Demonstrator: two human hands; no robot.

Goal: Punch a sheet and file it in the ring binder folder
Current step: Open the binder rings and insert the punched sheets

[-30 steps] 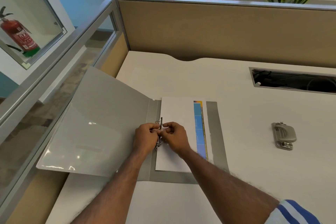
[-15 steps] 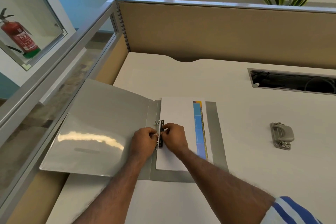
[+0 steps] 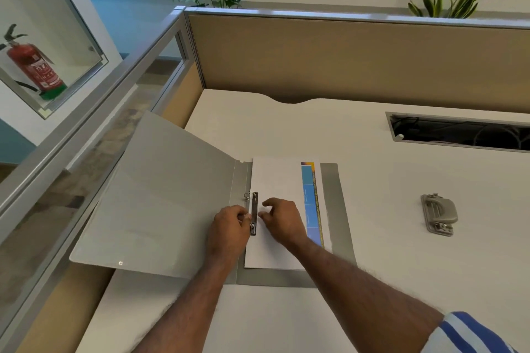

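Left hand (image 3: 229,225) grip pinched on ring mechanism (image 3: 253,213); rt hand (image 3: 282,221) grip loose, apart, over sheet (image 3: 276,180).

The ring mechanism (image 3: 253,213) sits between the left hand (image 3: 229,228) and the right hand (image 3: 282,221). The binder (image 3: 177,200) lies open on the desk (image 3: 401,266), its cover left of the left hand. The sheet (image 3: 275,180) lies under the right hand. The hole punch (image 3: 438,213) lies well right of both hands.
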